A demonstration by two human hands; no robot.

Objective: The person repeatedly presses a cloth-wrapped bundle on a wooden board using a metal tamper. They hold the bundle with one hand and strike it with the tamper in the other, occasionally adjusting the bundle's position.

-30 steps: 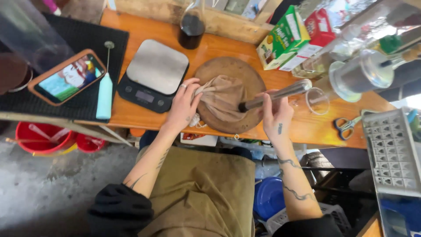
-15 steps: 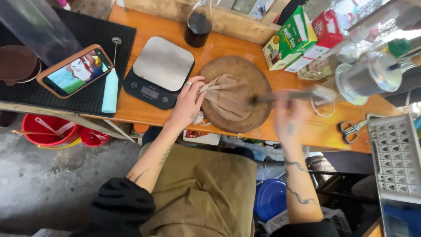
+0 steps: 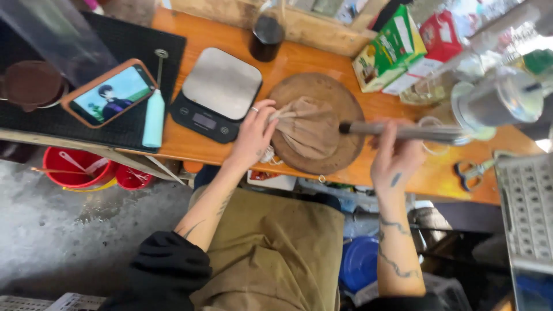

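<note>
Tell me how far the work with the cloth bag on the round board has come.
Done: the brown cloth bag lies bunched on the round wooden board. In hand: the left hand grips the bag's gathered end, and the right hand holds a metal rod, its dark tip at the cloth. Left: the bag is closed, and the scale beside the board carries nothing.
</note>
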